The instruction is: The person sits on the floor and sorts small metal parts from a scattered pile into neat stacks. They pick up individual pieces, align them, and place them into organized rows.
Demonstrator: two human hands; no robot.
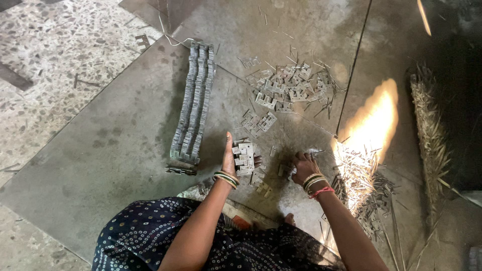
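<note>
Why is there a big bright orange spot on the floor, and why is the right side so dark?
In the head view, a patch of sunlight falls on the floor and glares so strongly its middle washes out; the far right corner lies in deep shadow, hiding detail near the broom; the left hand casts a soft shadow toward the stacked hinges; straight edges bend slightly near the frame's sides.

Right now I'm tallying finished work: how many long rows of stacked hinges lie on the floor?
3, side by side in one long bundle on the grey slab, up-left of the left hand. A lower layer may be hidden beneath them.
</note>
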